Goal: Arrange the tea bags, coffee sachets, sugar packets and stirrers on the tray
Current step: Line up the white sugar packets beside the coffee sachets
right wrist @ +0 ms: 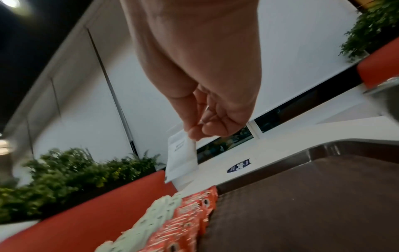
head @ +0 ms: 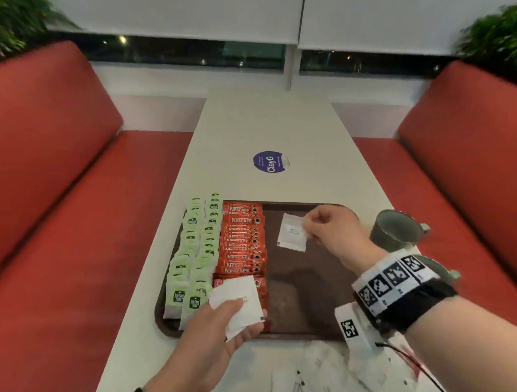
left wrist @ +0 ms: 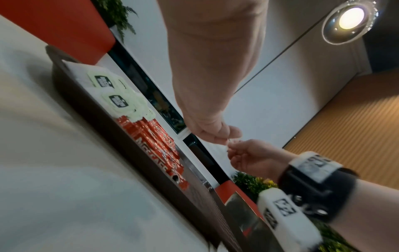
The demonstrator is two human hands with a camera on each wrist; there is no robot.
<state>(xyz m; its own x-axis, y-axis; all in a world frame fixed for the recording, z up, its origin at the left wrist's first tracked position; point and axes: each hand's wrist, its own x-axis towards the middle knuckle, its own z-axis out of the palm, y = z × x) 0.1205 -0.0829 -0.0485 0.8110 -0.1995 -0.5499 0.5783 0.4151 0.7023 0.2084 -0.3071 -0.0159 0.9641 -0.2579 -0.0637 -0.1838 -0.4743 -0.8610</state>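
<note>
My left hand point(head: 218, 326) gripped sugar packet stack point(head: 239, 302) over tray point(head: 304, 285) near edge; right hand point(head: 327, 226) pinched single packet point(head: 291, 232) above tray's bare half beside coffee sachets point(head: 243, 237). Sugar row starting; next, lay it flat.

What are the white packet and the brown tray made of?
The white packet pinched by the right hand looks like thin matte paper: it hangs flat with crimped edges. The brown tray looks like hard plastic, dull and slightly textured, with a moulded raised rim; not certain.
</note>
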